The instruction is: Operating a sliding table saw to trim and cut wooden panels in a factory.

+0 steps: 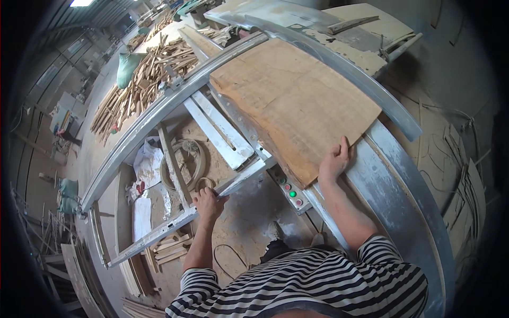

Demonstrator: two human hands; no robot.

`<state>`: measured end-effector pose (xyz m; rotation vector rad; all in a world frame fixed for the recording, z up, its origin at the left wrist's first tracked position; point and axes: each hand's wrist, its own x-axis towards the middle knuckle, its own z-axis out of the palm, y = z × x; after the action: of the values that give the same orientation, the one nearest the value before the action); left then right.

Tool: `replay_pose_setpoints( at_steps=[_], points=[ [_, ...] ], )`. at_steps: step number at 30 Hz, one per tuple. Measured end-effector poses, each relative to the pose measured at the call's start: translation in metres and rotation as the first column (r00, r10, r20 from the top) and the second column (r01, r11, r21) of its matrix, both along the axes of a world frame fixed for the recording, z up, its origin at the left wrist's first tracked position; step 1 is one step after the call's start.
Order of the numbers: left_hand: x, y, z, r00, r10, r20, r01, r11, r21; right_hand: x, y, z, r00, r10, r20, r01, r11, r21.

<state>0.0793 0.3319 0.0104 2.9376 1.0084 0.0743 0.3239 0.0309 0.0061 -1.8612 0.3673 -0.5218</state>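
A wide wooden board [297, 95] with one rough, wavy edge on its left lies flat on the metal machine table [392, 169]. My right hand [337, 159] is at the board's near edge, fingers curled against it and the tip of one sticking up. My left hand [208, 203] is wrapped round the near rail [238, 183] of a metal frame that reaches out to the left of the table. Below the board's near left corner sits a control panel [292, 194] with green and red buttons. The undersides of both hands are hidden.
A long metal beam [159, 111] edges the frame's far side. Through the frame, coiled bands [193, 164] and a white sack [148, 161] show on the floor. Scrap wood [143, 85] is heaped beyond. Wood strips [172, 248] lie below the near rail; a metal rail [360, 69] curves past the board's right.
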Motion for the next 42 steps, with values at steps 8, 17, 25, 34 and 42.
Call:
replay_pose_setpoints(
  at_steps=[8,17,25,34,42],
  points=[
    [-0.001,0.006,-0.003,0.999,-0.03,-0.019,0.03,0.999,-0.022,-0.012,0.014,0.002,1.0,-0.007,0.004,0.007,0.994,0.111],
    [-0.004,0.013,-0.006,0.998,-0.056,-0.012,0.055,0.998,-0.04,0.019,-0.009,-0.011,0.996,-0.039,0.084,0.031,0.995,0.092],
    [-0.008,0.014,-0.009,0.997,-0.079,-0.01,0.079,0.995,0.053,0.025,-0.01,-0.023,0.989,-0.076,0.129,0.1,0.976,-0.195],
    [-0.009,0.009,-0.014,1.0,-0.018,0.017,0.017,0.999,0.03,0.082,-0.087,0.001,0.985,0.04,0.165,0.017,0.942,-0.334],
    [0.002,0.003,-0.005,0.998,0.045,-0.045,-0.047,0.998,-0.044,0.114,-0.08,-0.017,0.967,0.19,0.169,-0.205,0.976,0.078]
  ],
)
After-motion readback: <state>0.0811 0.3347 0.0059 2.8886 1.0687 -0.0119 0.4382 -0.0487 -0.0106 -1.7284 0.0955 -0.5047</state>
